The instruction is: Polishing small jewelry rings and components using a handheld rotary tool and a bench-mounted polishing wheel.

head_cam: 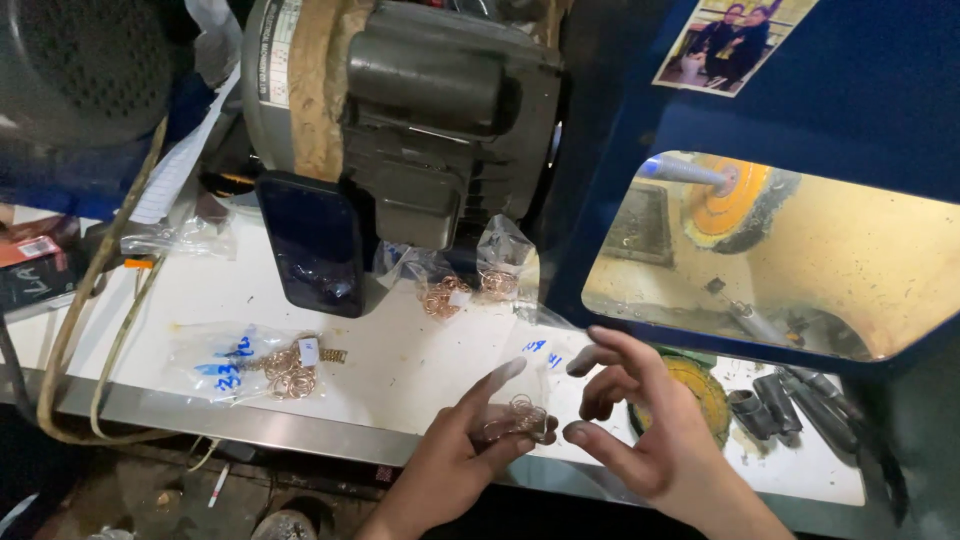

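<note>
My left hand [455,455] pinches a small clear plastic bag [515,405] holding several thin gold-coloured rings, just above the front edge of the white bench [400,360]. Beside it, my right hand [645,425] hovers with its fingers spread and curled and nothing in them, fingertips close to the bag. To the left on the bench lies another clear bag of rings [265,365] with blue writing and a small tag. Two more bags of coppery rings [465,285] lean at the foot of a grey motor [430,110].
A dark phone [315,245] stands propped against the motor. On the right, a blue hood [800,110] encloses a lit chamber with an orange buffing wheel [735,205]. Dark cylindrical tools [775,405] and a yellowish round pad [700,390] lie below it. Cables hang at left.
</note>
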